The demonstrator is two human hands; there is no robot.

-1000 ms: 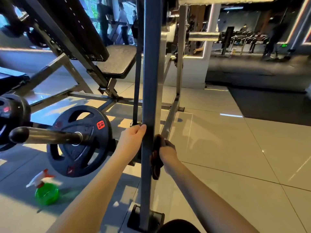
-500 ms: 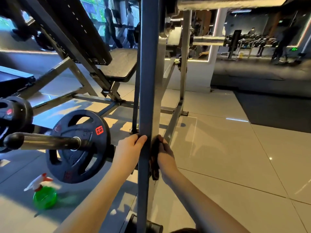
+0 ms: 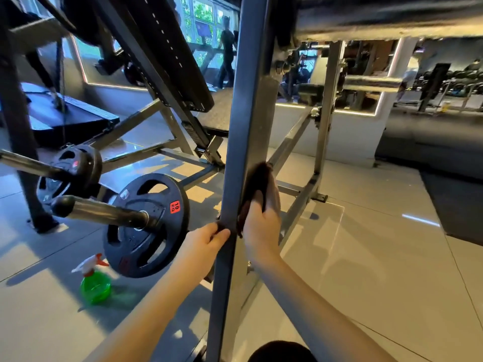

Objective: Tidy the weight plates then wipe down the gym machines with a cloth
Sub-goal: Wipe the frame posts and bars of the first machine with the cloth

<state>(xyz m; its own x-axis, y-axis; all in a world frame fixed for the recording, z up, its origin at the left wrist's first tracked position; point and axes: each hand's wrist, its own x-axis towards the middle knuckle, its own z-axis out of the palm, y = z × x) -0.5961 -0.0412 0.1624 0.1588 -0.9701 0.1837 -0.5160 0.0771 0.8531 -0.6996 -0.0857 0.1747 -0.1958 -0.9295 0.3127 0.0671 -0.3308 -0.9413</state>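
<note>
right hand [image 3: 261, 220] has slid up the grey upright post [image 3: 245, 121], now above left hand [image 3: 206, 240]. its fingers grip the dark cloth [image 3: 257, 178], pressed on the post's right face. left fingers curl round the post's left edge. 10 kg plate [image 3: 146, 226] sits on its peg [image 3: 104, 211], green spray bottle [image 3: 95, 282] on the floor [image 3: 366, 257] below it.

Glossy tiled floor [image 3: 366, 257] — bright windows [image 3: 201, 19] behind.

The grey steel upright post [image 3: 243, 126] runs off top and bottom, hiding fingertips of the left hand [image 3: 206, 241] and part of the dark brown cloth [image 3: 257, 178]. The dark figure [image 3: 227, 56] behind is blurred.
</note>
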